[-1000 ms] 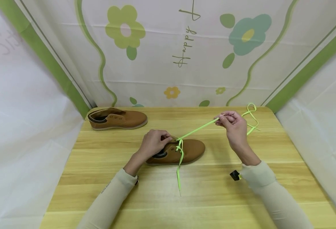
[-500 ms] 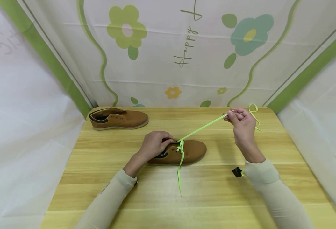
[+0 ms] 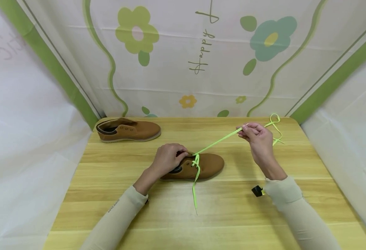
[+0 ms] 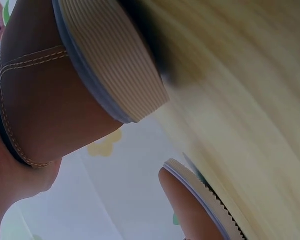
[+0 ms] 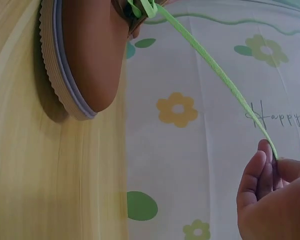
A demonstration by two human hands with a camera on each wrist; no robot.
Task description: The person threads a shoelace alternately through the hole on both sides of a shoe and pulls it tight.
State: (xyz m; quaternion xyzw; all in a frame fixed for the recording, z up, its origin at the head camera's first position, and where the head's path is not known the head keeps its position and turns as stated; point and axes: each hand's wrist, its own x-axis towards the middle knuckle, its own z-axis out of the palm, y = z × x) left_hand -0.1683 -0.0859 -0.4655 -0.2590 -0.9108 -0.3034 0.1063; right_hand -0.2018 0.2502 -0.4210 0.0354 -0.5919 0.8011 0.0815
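Observation:
A brown shoe stands at mid-table, its toe pointing right. My left hand pinches the upper edge of its opening near the eyelets; in the left wrist view that hand is partly hidden behind the shoe's heel. A neon green shoelace runs through the front eyelets. To the right, my raised right hand pinches one end of it between thumb and fingers. In the right wrist view, this stretch of lace slants from the shoe to my fingers. The other end hangs over the near side onto the table.
A second brown shoe, without a lace, stands at the back left of the wooden table. Another green lace lies at the back right, partly behind my right hand. Printed fabric walls enclose the back and sides.
My right hand first moved right, drawing the lace out longer, then came back a little left and down. The left hand has kept its hold on the shoe.

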